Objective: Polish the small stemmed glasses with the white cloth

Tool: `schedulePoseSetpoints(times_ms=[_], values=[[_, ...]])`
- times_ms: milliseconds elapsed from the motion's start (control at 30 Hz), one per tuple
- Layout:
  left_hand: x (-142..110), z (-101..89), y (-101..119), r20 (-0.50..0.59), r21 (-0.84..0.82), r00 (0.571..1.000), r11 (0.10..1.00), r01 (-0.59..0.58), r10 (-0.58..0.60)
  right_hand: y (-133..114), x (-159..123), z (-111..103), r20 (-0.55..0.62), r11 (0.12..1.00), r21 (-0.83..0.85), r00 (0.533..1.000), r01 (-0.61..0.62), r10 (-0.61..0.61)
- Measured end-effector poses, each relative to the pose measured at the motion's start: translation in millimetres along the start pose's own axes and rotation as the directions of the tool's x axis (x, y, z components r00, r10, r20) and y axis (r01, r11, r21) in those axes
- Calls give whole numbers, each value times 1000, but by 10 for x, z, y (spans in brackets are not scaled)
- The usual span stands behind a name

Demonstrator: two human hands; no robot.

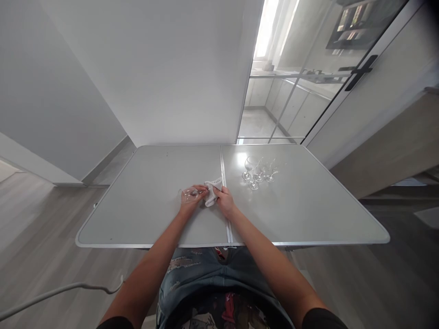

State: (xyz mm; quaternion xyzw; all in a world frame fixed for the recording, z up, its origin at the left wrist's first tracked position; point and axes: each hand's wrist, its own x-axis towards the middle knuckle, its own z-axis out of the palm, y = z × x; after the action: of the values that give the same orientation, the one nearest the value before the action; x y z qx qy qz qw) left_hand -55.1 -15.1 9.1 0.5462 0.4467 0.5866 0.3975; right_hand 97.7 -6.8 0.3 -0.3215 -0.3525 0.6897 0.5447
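Note:
My left hand (192, 201) is closed around a clear stemmed glass (185, 195), which lies sideways with its bowl pointing left. My right hand (223, 200) grips a white cloth (213, 192), pressed against the glass's right end near the left fingertips. The cloth covers that end, so the foot is hidden. Both hands are above the table's middle, just left of its centre seam. Several clear stemmed glasses (253, 184) stand in a group on the table to the right, apart from my hands.
The grey folding table (291, 214) has a metal rim and a centre seam (223, 169). A white wall (185, 91) rises behind it. At the right is a glass door with a black handle (361, 72). A pale cable (78, 285) hangs at the lower left.

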Motion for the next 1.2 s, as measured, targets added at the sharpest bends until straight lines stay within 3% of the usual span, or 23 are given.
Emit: schedulePoseSetpoints(times_ms=[300,467,633,767,867,967,1067,1200], values=[[35,-51,-53,-178,16,983,999,50,-47,-43,-29,-43,1,999,3,999,-34,34],[41,-51,-57,-221,60,974,996,63,-49,-169,-77,-43,-89,987,-159,995,40,-54],[23,-18,-31,-111,150,993,987,57,-41,-273,-155,12,-52,845,-495,964,203,-262],[21,-8,-15,-88,144,996,989,12,1,-311,-197,32,-47,776,-546,913,316,-405],[26,-9,-15,-80,174,996,985,-15,29,-328,-211,3,-58,755,-577,907,310,-417],[28,-7,-39,-71,213,997,977,-12,28,-327,-225,-5,19,651,-692,909,312,-417],[27,-2,-71,-32,243,999,970,-21,30,-301,-226,31,95,609,-705,899,365,-428],[14,12,-89,47,303,990,942,-141,133,-242,-171,37,117,582,-706,878,403,-465]])
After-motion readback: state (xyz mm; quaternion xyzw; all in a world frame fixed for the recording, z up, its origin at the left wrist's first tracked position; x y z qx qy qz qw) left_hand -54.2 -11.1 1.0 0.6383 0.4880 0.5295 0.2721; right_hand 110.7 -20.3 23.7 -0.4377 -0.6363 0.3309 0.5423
